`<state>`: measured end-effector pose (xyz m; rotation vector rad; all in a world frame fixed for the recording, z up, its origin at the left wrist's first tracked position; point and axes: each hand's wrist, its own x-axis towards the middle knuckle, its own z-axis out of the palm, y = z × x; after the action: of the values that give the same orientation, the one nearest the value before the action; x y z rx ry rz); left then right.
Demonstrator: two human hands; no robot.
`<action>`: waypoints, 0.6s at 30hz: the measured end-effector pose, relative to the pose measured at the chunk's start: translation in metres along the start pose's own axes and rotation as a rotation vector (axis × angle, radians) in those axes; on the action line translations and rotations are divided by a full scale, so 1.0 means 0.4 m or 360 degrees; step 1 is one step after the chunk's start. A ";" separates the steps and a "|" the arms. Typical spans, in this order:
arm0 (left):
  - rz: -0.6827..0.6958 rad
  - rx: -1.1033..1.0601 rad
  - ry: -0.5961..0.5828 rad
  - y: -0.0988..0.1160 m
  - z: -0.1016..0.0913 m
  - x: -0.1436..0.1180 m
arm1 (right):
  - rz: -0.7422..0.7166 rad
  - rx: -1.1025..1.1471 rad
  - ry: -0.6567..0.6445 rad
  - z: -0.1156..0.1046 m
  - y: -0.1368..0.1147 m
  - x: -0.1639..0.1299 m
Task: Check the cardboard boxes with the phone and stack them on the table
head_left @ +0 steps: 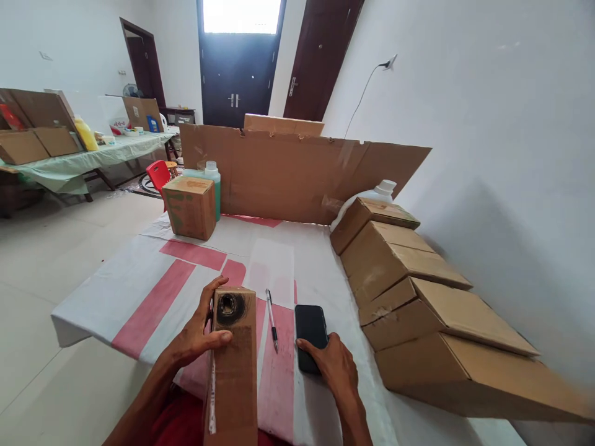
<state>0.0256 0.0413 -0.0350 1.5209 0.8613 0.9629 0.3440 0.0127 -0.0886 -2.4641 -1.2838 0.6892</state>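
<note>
At the near edge of the table [116,297], draped in a smooth white cloth with broad matte pink-red bands, the left hand [198,337] wraps around a tall, narrow box [233,365] of rough brown corrugated cardboard, thumb laid across its front face and fingers curled behind its left side, gripping it upright with a slight lean toward the camera. A round hole ringed with a smudgy black scribble marks the box near its top, and a strip of clear tape runs down its left edge. The right hand [335,367] lies flat, fingers loosely together, pressing on the near end of a glossy black phone [310,327] with rounded corners, lying face up. Between box and phone lies a slim pen [272,319], apart from both. Along the right side, flat-sided brown cartons [418,310] overlap in a slanted row. A squat cardboard cube [190,207] stands at the far left before a green plastic bottle [212,183], and a creased cardboard sheet [297,170] stands as a screen behind.
</note>
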 end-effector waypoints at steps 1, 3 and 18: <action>0.0004 0.0005 0.0009 0.001 0.000 -0.001 | -0.0034 0.0087 -0.0009 0.010 -0.001 0.003; 0.0015 -0.0007 0.0029 0.003 -0.001 -0.004 | -0.0102 0.0263 -0.0052 0.030 -0.001 0.002; 0.0049 0.0049 0.0129 0.002 0.018 0.005 | -0.0075 0.2483 -0.1556 -0.115 -0.244 -0.297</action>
<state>0.0330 0.0400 -0.0343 1.5336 0.9160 1.0439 0.2424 -0.0310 0.0279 -0.7630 -0.4499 1.9580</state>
